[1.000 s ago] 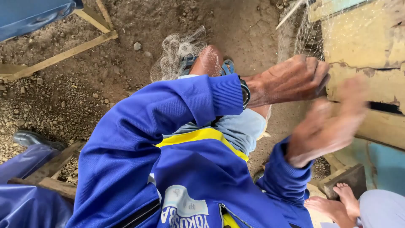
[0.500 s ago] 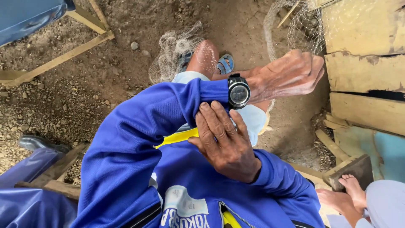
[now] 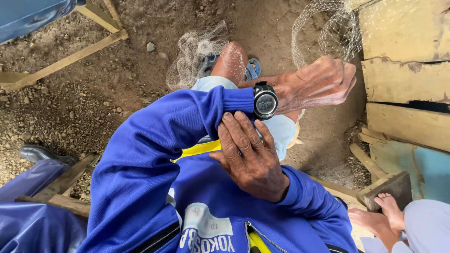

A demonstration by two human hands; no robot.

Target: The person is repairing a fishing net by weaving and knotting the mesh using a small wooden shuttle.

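Observation:
My left arm in a blue jacket sleeve [image 3: 154, 140] is raised across my body. A black digital wristwatch [image 3: 265, 100] sits bare on its wrist. My left hand [image 3: 318, 84] has its fingers curled, and fine mesh from a fishing net [image 3: 323, 33] lies over it; a grip on the net cannot be made out. My right hand [image 3: 248, 157] pinches the left sleeve's cuff [image 3: 236, 105] just below the watch. More net [image 3: 192, 56] is bunched over my bare knee [image 3: 232, 61].
Weathered yellow and blue wooden planks [image 3: 403, 93] stand at the right. Another person's bare feet [image 3: 375, 215] rest at lower right beside a wooden block [image 3: 393, 185]. Wooden slats [image 3: 70, 58] cross the stony dirt at upper left. A black shoe [image 3: 40, 153] lies at left.
My right hand came in from the right and closed on the left cuff, pushing it back so the watch shows. The left hand stayed raised.

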